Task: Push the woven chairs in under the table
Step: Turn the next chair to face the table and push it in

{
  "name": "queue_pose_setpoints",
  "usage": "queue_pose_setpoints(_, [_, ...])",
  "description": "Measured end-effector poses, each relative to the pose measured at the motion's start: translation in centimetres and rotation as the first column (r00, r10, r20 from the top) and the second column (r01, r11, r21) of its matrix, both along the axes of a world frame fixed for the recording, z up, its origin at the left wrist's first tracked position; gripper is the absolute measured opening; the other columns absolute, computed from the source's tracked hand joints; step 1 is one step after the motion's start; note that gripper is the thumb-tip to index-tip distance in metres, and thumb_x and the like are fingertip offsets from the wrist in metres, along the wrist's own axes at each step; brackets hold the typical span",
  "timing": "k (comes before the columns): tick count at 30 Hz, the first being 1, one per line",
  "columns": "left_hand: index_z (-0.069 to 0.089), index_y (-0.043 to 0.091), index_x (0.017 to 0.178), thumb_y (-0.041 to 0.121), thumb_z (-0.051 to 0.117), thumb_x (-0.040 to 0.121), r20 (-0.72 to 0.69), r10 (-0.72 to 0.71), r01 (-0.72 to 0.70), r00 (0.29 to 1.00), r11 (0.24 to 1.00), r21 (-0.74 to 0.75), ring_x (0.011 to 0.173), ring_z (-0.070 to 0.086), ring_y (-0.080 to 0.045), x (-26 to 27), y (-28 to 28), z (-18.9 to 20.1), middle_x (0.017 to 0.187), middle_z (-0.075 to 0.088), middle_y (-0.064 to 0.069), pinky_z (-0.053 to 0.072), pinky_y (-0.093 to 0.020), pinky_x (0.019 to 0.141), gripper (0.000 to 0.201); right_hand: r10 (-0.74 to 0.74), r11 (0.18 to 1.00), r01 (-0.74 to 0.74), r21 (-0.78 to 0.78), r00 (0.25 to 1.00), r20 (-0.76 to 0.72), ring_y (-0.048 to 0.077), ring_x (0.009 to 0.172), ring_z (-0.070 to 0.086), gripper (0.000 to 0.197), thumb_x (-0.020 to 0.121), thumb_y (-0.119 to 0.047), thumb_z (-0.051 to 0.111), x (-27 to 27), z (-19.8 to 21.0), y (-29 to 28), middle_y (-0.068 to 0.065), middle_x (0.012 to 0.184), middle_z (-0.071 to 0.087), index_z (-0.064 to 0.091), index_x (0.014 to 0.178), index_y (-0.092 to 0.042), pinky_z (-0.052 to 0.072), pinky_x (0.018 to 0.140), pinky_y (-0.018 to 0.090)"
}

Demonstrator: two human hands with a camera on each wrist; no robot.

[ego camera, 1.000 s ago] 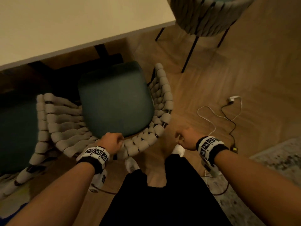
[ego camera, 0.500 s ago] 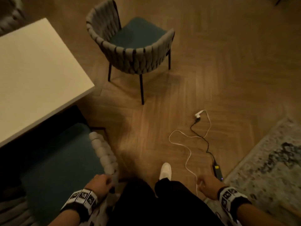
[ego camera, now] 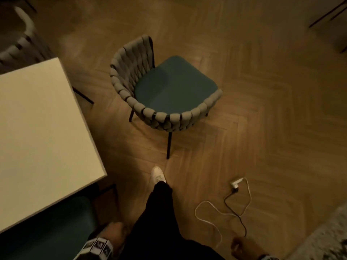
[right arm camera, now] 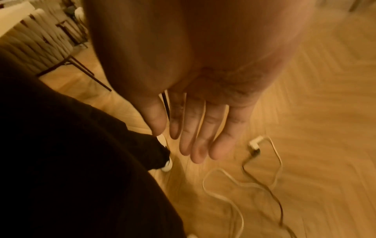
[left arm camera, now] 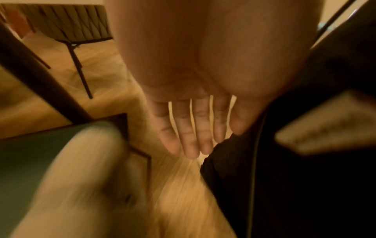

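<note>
A: Where's the next chair?

B: Ahead of you, clear of the table, seat turned away from it. Your left hand and right hand both hang empty, fingers straight.

A: So how?

B: Mind the cables, grip the woven back with both hands, turn it, then slide it under

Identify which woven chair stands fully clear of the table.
The woven chair out on the open floor; the chair at bottom left has its seat partly under the table.
</note>
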State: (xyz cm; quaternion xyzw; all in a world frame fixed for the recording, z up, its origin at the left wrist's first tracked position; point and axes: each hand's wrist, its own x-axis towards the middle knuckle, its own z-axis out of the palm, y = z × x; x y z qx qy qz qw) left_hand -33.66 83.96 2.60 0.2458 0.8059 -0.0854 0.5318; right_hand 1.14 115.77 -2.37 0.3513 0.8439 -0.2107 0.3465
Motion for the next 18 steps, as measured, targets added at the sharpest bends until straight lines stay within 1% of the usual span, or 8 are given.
queue_pose_setpoints(1, [0.058, 0.023, 0.131, 0.032, 0.042, 0.098, 0.036, 0.016, -0.018, 0.999, 0.999, 0.036, 0.129, 0.052, -0.025, -2.2, 1.4, -0.4, 0.142, 0.054, -0.007, 0.04, -0.031, 0.106, 0.038, -0.058, 0.976, 0.091, -0.196, 0.984, 0.168, 0.003, 0.097, 0.054, 0.026, 0.08, -0.035, 0.053, -4.8, 3.1, 0.7, -0.002, 0.115, 0.065, 0.06, 0.105, -0.031, 0.046, 0.083, 0.021])
queue_pose_setpoints(2, [0.06, 0.023, 0.127, 0.033, 0.044, 0.096, 0.082, 0.009, -0.012, 0.997, 1.0, 0.028, 0.125, 0.056, -0.026, -4.3, 3.1, 0.0, 0.137, 0.059, -0.007, 0.043, -0.033, 0.104, 0.037, -0.029, 0.974, 0.087, -0.208, 0.963, 0.269, 0.014, 0.108, 0.056, 0.009, 0.082, -0.036, 0.053, -8.5, 4.5, 1.6, 0.003, 0.118, 0.063, 0.058, 0.09, -0.035, 0.046, 0.09, 0.026])
queue_pose_setpoints(4, [0.062, 0.024, 0.122, 0.039, 0.046, 0.092, 0.028, 0.025, -0.027, 0.999, 0.996, 0.081, 0.119, 0.059, -0.027, -9.0, 7.4, 0.6, 0.129, 0.064, -0.006, 0.047, -0.035, 0.1, 0.037, 0.031, 0.975, 0.002, -0.221, 0.988, 0.148, 0.022, 0.11, 0.058, 0.023, 0.081, -0.048, 0.046, -16.0, 6.4, 4.9, 0.002, 0.115, 0.064, 0.059, 0.09, -0.032, 0.044, 0.096, 0.03])
queue_pose_setpoints(6, [0.063, 0.025, 0.116, 0.043, 0.044, 0.088, -0.041, -0.016, 0.025, 0.999, 0.975, 0.22, 0.113, 0.062, -0.027, -13.9, 12.7, 1.9, 0.122, 0.067, -0.007, 0.049, -0.036, 0.096, 0.037, 0.021, 0.979, 0.008, -0.205, 0.99, 0.141, 0.02, 0.102, 0.057, 0.029, 0.085, -0.047, 0.043, -24.5, 7.1, 8.3, -0.003, 0.103, 0.064, 0.06, 0.099, -0.028, 0.042, 0.096, 0.031])
queue_pose_setpoints(8, [0.06, 0.023, 0.118, 0.037, 0.047, 0.092, -0.149, -0.038, 0.082, 0.988, 0.952, 0.296, 0.116, 0.056, -0.027, -18.5, 16.9, 2.5, 0.124, 0.061, -0.007, 0.047, -0.037, 0.098, 0.032, -0.011, 0.975, 0.013, -0.223, 1.0, 0.011, 0.02, 0.092, 0.055, 0.022, 0.087, -0.044, 0.042, -32.0, 8.5, 10.6, -0.005, 0.086, 0.057, 0.056, 0.084, -0.027, 0.045, 0.093, 0.034])
queue_pose_setpoints(12, [0.046, 0.026, 0.136, 0.04, 0.054, 0.09, -0.455, -0.087, 0.253, 0.886, 0.914, 0.318, 0.133, 0.034, -0.026, -26.9, 24.3, 3.6, 0.141, 0.042, -0.005, 0.035, -0.044, 0.108, 0.049, 0.128, 0.983, -0.144, -0.112, 0.981, -0.144, 0.025, 0.096, 0.059, 0.018, 0.091, -0.027, 0.048, -44.0, 10.3, 14.1, 0.006, 0.106, 0.062, 0.056, 0.106, -0.021, 0.049, 0.08, 0.036])
queue_pose_setpoints(16, [0.032, 0.03, 0.148, 0.049, 0.058, 0.086, -0.468, -0.302, 0.397, 0.83, 0.91, 0.117, 0.149, 0.007, -0.031, -32.4, 28.4, 2.5, 0.159, 0.022, -0.01, 0.006, -0.053, 0.12, 0.069, 0.445, 0.894, -0.448, 0.016, 0.883, -0.151, 0.028, 0.102, 0.058, 0.033, 0.088, -0.033, 0.053, -50.3, 9.8, 15.1, 0.005, 0.113, 0.061, 0.048, 0.119, -0.023, 0.048, 0.078, 0.038])
queue_pose_setpoints(18, [0.035, 0.029, 0.148, 0.051, 0.056, 0.088, -0.41, -0.403, 0.446, 0.818, 0.895, 0.011, 0.149, 0.007, -0.033, -33.5, 29.4, 1.9, 0.158, 0.025, -0.01, 0.004, -0.053, 0.119, 0.067, 0.593, 0.805, -0.592, 0.039, 0.801, -0.087, 0.031, 0.107, 0.058, 0.036, 0.091, -0.034, 0.052, -50.8, 8.5, 15.1, 0.007, 0.118, 0.062, 0.045, 0.125, -0.023, 0.041, 0.078, 0.039])
